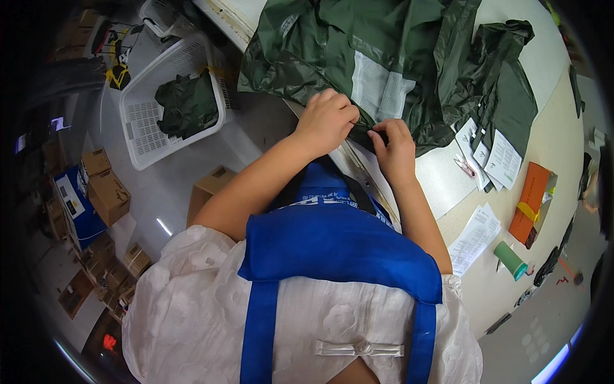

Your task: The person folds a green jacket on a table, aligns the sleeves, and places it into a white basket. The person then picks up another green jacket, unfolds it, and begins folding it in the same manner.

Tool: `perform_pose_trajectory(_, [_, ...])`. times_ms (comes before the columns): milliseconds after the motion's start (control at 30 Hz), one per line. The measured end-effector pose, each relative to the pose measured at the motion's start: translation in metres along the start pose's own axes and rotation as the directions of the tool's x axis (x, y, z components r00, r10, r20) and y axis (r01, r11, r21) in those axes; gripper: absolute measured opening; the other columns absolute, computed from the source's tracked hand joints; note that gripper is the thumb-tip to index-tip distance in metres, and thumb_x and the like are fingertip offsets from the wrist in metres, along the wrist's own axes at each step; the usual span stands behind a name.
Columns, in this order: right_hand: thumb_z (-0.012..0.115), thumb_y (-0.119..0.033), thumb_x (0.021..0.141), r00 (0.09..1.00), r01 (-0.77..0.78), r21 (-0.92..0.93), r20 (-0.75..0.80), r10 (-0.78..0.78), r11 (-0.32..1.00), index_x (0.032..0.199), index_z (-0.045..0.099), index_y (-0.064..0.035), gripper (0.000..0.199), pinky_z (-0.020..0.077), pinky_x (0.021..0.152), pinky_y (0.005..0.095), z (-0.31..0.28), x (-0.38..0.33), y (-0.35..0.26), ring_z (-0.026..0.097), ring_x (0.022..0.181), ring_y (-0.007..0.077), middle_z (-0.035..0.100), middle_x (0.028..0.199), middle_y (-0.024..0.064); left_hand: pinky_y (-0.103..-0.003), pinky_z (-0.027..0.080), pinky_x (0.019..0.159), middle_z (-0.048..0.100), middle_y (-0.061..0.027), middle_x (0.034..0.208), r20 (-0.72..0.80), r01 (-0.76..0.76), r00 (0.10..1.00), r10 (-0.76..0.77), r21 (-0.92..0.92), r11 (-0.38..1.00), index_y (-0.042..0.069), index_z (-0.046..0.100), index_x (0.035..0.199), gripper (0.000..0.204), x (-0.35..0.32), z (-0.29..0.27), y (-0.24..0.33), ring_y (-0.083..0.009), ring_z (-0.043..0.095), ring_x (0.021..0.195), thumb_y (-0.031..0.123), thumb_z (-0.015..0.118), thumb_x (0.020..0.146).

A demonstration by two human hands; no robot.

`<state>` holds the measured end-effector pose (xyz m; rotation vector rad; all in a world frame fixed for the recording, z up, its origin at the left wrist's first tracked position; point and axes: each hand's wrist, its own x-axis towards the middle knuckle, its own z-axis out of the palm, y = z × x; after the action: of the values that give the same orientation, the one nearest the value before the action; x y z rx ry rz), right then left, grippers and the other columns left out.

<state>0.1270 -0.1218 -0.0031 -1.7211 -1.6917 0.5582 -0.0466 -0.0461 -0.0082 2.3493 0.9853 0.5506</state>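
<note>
left hand (325,120) and right hand (394,146) both closed, pinching dark green jacket (358,57) hem | jacket stretches away across white counter (441,176) | white basket (167,102) on floor at left

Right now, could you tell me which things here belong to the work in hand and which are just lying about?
In hand:
- dark green garment, its lower edge pinched by the left hand and right hand

Lying about:
- white basket with another green garment
- orange box
- green roll
- small scissors
- paper sheets
- cardboard boxes
</note>
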Motion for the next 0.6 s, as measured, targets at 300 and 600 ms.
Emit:
perform_pose_trajectory(300, [0.064, -0.003, 0.074, 0.981, 0.181, -0.166, -0.036, -0.189, 0.969, 0.084, 0.056, -0.0044, 0.013, 0.0431, 0.073, 0.0377, -0.002, 0.005, -0.007, 0.056, 0.082, 0.0284, 0.058, 0.085, 0.0089, -0.038, 0.039, 0.081, 0.060, -0.0052, 0.085, 0.037, 0.018, 0.999, -0.017, -0.041, 0.999, 0.010, 0.058, 0.084, 0.010, 0.003, -0.003, 0.010, -0.0262, 0.051, 0.093, 0.006, 0.059, 0.075])
perform_pose_trajectory(600, [0.062, -0.005, 0.077, 0.981, 0.190, -0.133, 0.048, -0.186, 0.973, 0.084, 0.056, -0.0045, 0.009, 0.0420, 0.071, 0.0379, 0.002, 0.010, -0.008, 0.056, 0.080, 0.0282, 0.058, 0.083, 0.0083, -0.039, 0.037, 0.080, 0.061, -0.0023, 0.088, -0.004, 0.126, 0.992, -0.127, -0.050, 0.991, 0.012, 0.063, 0.085, 0.019, -0.001, 0.015, 0.022, -0.0242, 0.051, 0.097, 0.018, 0.069, 0.068])
